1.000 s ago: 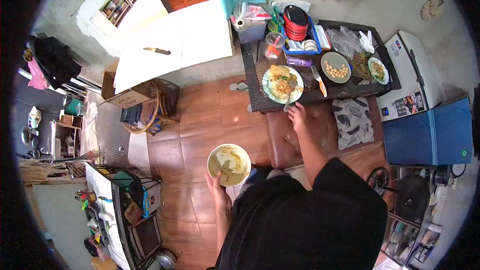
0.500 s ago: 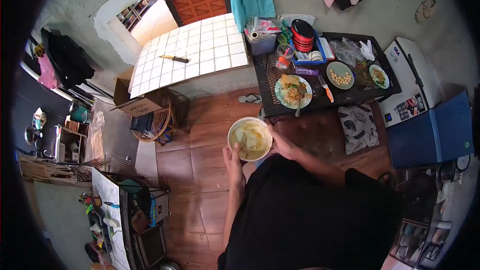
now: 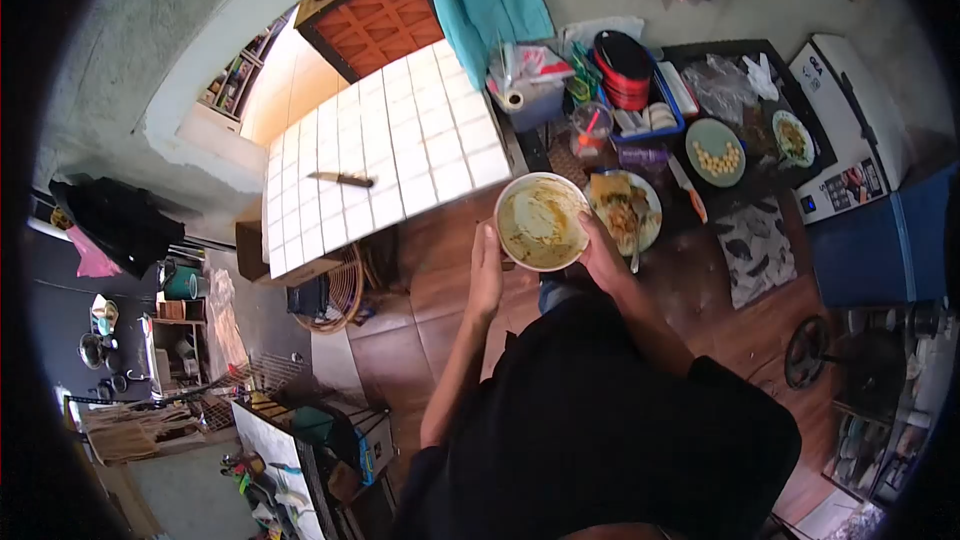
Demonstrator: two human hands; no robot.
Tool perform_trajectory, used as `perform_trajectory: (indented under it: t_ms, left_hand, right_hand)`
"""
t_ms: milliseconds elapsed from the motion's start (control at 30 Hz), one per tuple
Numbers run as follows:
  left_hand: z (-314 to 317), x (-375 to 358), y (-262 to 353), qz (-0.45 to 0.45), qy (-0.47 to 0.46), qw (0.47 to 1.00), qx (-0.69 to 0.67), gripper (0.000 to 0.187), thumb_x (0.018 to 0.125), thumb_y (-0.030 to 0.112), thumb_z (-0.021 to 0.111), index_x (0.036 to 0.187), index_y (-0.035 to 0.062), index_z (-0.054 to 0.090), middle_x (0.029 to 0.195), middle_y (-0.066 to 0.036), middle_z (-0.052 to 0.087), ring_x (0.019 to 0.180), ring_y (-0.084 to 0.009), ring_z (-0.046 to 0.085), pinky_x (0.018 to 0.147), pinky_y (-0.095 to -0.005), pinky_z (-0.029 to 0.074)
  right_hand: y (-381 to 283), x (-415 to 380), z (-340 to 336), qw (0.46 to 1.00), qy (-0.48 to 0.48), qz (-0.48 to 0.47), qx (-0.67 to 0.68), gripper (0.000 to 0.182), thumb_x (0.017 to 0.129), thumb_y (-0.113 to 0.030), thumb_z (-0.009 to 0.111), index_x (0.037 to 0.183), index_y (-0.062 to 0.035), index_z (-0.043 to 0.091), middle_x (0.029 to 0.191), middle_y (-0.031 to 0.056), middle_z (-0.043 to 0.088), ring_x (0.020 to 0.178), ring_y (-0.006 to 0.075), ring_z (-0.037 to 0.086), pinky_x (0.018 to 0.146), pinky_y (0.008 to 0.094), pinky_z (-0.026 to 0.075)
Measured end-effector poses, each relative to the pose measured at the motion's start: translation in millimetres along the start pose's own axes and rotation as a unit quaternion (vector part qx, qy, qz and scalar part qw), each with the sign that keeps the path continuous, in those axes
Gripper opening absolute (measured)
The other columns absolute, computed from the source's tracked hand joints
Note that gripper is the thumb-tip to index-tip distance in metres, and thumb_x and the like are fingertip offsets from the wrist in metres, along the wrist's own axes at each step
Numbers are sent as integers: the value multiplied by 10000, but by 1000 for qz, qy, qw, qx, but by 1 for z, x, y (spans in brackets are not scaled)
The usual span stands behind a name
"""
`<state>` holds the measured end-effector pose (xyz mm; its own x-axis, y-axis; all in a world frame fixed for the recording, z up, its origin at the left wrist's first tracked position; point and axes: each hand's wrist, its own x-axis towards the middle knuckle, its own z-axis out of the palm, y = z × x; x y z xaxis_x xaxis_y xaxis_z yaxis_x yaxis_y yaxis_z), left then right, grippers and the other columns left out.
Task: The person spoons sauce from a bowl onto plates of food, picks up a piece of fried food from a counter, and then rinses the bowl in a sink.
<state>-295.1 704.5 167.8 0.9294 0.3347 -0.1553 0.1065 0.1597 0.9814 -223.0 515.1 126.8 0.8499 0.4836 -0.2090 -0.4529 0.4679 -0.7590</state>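
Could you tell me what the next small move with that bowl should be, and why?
Probably lower the bowl onto the white tiled counter. Left hand and right hand grip its opposite sides, it hangs beside the counter's edge, and the tiles nearest it look bare; the knife lies farther off.

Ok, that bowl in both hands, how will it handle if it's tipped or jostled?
The bowl looks rigid, probably ceramic, so likely breakable if dropped. It holds yellowish sauce that would probably slosh or spill if tilted. The left hand and right hand grip opposite sides, which should keep it level.
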Motion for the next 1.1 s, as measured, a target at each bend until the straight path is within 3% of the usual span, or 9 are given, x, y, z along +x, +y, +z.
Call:
perform_trajectory:
  t_ms: [33, 167, 367, 433, 500, 600, 800, 1033, 1100]
  left_hand:
    - [-3, 19, 5, -50, -41, 998, -26, 479, 1057, 417, 444, 1311, 16, 517, 1154, -111, 596, 1005, -171, 597, 830, -314, 517]
    - [-6, 116, 43, 63, 24, 993, 98, 452, 1016, 385, 551, 1275, 16, 563, 1056, -120, 688, 978, -178, 647, 741, -307, 517]
    - [-8, 272, 171, 202, 87, 974, 62, 280, 963, 260, 617, 1090, 19, 681, 976, -84, 723, 905, -153, 673, 690, -295, 505]
    - [-15, 340, 209, 373, 109, 910, 142, 278, 932, 260, 640, 1016, 4, 710, 924, -103, 737, 855, -176, 691, 666, -315, 508]
    - [-2, 376, 254, 438, 286, 837, 158, 292, 906, 283, 660, 1015, 17, 714, 853, -117, 737, 805, -227, 709, 663, -349, 518]
    - [24, 379, 322, 423, 367, 808, 183, 303, 878, 330, 680, 994, 54, 728, 824, -122, 734, 787, -289, 714, 701, -391, 533]
    - [3, 434, 339, 375, 360, 811, 268, 278, 843, 326, 685, 898, 58, 732, 838, -123, 732, 827, -331, 707, 730, -447, 532]
    - [-187, 435, 334, 388, 477, 754, 232, 259, 820, 288, 685, 860, 37, 733, 804, -128, 738, 748, -303, 709, 708, -422, 533]
    - [-232, 416, 345, 351, 504, 761, 206, 279, 822, 297, 688, 852, 23, 729, 812, -129, 743, 756, -293, 715, 712, -428, 537]
  right_hand:
    - [-3, 10, -2, 1000, -4, -3, -6, 535, 1038, -391, 455, 1456, -69, 370, 1359, 101, 528, 1215, 200, 578, 936, 407, 549]
    - [-28, 53, -9, 999, 38, -23, 8, 542, 1029, -397, 470, 1467, -93, 373, 1383, 88, 515, 1237, 204, 561, 952, 389, 538]
    - [-55, 85, -14, 992, 114, -48, 15, 528, 1015, -379, 499, 1437, -73, 417, 1385, 93, 539, 1255, 219, 549, 1011, 396, 469]
    - [-57, 88, -11, 991, 119, -53, 24, 522, 1015, -383, 492, 1439, -87, 416, 1361, 88, 553, 1246, 219, 551, 1000, 394, 468]
    - [-58, 92, -8, 986, 153, -61, 22, 522, 1015, -385, 492, 1448, -106, 407, 1362, 73, 548, 1240, 215, 550, 987, 396, 472]
    - [-62, 92, 6, 981, 179, -67, 16, 524, 1020, -399, 486, 1457, -124, 398, 1383, 61, 529, 1242, 217, 545, 970, 403, 483]
    - [-56, 89, 21, 981, 179, -73, 35, 530, 1029, -405, 472, 1466, -116, 397, 1415, 81, 508, 1273, 232, 527, 1021, 418, 463]
    - [-38, 91, 22, 980, 183, -46, 57, 526, 1029, -382, 477, 1433, -49, 426, 1391, 103, 539, 1262, 226, 539, 1024, 393, 465]
    - [-34, 96, 19, 983, 171, -38, 55, 501, 1049, -333, 423, 1478, -86, 346, 1383, 101, 521, 1230, 237, 573, 949, 401, 543]
